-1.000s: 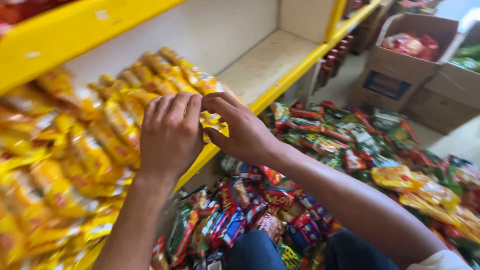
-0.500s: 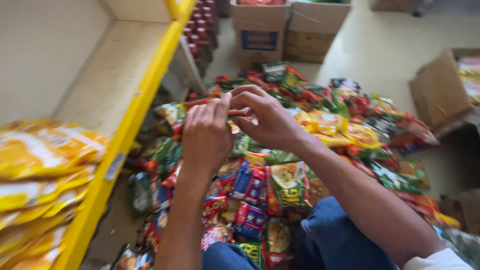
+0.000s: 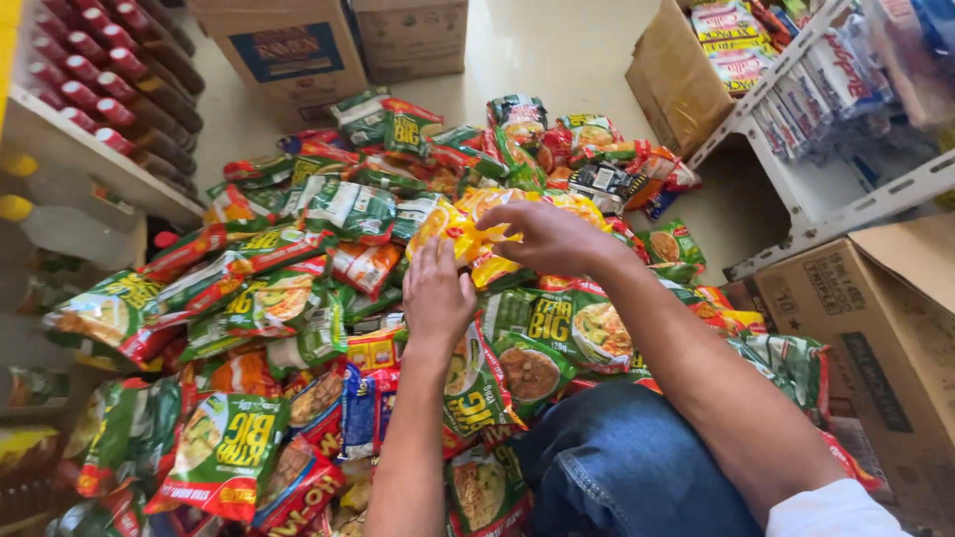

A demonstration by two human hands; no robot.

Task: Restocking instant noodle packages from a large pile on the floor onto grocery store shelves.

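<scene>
A big heap of noodle packets (image 3: 328,259), green, red and yellow, covers the floor in front of me. Both my hands are on yellow packets (image 3: 460,227) near the heap's middle. My left hand (image 3: 436,294) presses on the near edge of one, fingers together. My right hand (image 3: 545,235) reaches in from the right and grips the yellow packets from above. My knee in blue jeans (image 3: 627,462) rests against the heap at the bottom.
Two closed cardboard boxes (image 3: 298,45) stand at the far side. An open box of packets (image 3: 716,50) lies at the upper right beside a white rack (image 3: 836,159). Another carton (image 3: 875,338) is at my right. Bottles (image 3: 90,70) line a low shelf at left.
My view has swung from the yellow shelf down to the floor heap. Both hands left the shelf and came down onto the yellow packets in the pile.
</scene>
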